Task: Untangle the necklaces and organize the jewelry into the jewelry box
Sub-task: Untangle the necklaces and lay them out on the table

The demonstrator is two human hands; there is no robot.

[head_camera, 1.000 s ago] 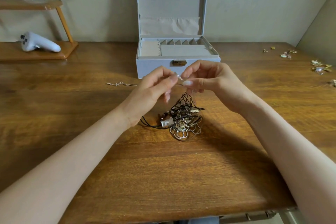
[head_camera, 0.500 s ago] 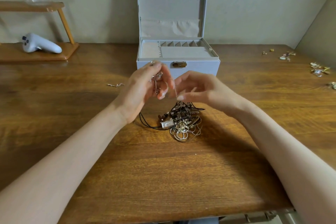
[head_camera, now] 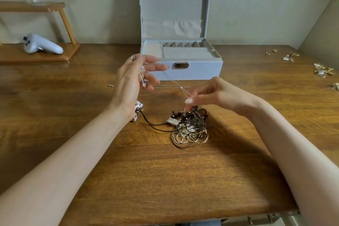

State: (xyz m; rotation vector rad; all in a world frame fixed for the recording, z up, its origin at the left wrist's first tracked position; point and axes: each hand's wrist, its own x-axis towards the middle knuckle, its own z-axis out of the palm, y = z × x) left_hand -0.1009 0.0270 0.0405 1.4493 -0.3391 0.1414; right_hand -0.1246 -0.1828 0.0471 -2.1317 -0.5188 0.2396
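Note:
A thin silver chain (head_camera: 174,81) stretches between my two hands above the wooden table. My left hand (head_camera: 134,80) is raised with the chain's gathered end and small charms draped over its fingers. My right hand (head_camera: 211,95) is lower and pinches the chain's other end just above a tangled pile of necklaces (head_camera: 190,128). The pile mixes black cords, gold and silver chains and a rectangular silver pendant. A silver bow-shaped pendant (head_camera: 137,111) on a black cord lies beside my left wrist. The grey jewelry box (head_camera: 201,71) stands open behind my hands, its compartments showing nothing inside.
Loose small jewelry pieces (head_camera: 322,71) lie scattered at the table's far right edge. A tiny silver piece (head_camera: 111,85) rests on the table left of my left hand. A white controller (head_camera: 41,44) sits on a wooden stand (head_camera: 36,55) at the back left.
My hands have drawn apart, pulling the thin chain out taut between them. My left hand rose toward the box; my right hand dropped toward the pile. The bow pendant is now uncovered.

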